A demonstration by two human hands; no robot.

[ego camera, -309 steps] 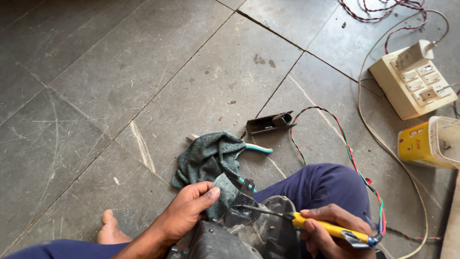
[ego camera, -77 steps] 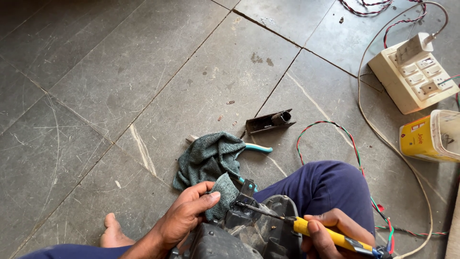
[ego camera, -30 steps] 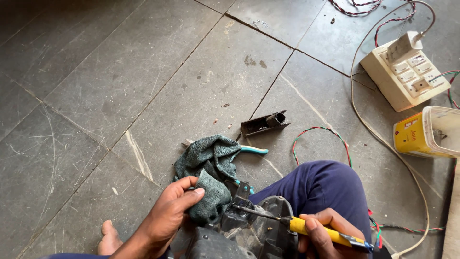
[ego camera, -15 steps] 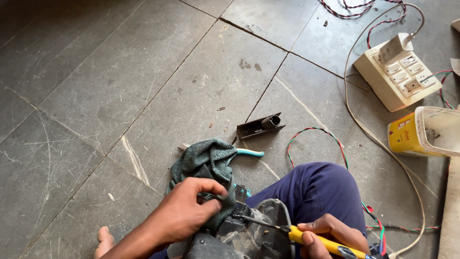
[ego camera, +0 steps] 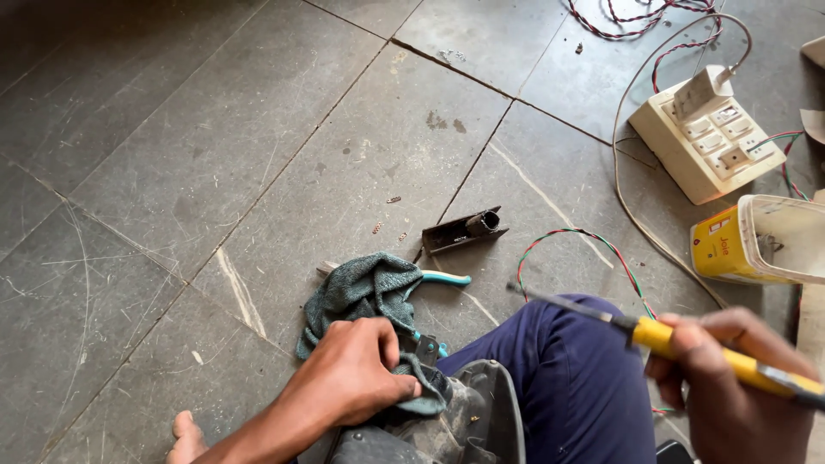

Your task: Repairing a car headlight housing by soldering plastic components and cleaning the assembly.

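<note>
My left hand (ego camera: 351, 378) presses a grey-green cloth (ego camera: 365, 292) against a dirty grey metal housing (ego camera: 464, 421) resting on my lap. My right hand (ego camera: 730, 387) grips a yellow-handled soldering iron (ego camera: 662, 335), its thin metal tip (ego camera: 550, 301) raised in the air over my knee in blue trousers (ego camera: 567, 378), apart from the housing. A pair of teal-handled pliers (ego camera: 445, 277) lies half under the cloth on the tiled floor.
A small black bracket (ego camera: 464, 230) lies on the floor beyond the cloth. A white switch and socket board (ego camera: 705, 137) with a plugged cable sits at the upper right, beside a yellow and clear tub (ego camera: 756, 241). Red-green twisted wires (ego camera: 584, 245) trail across the tiles. My bare foot (ego camera: 185, 434) rests at bottom left.
My right hand lifted the soldering iron off the housing and swung it up and right. My left hand pressed the cloth down onto the housing. The view shifted slightly.
</note>
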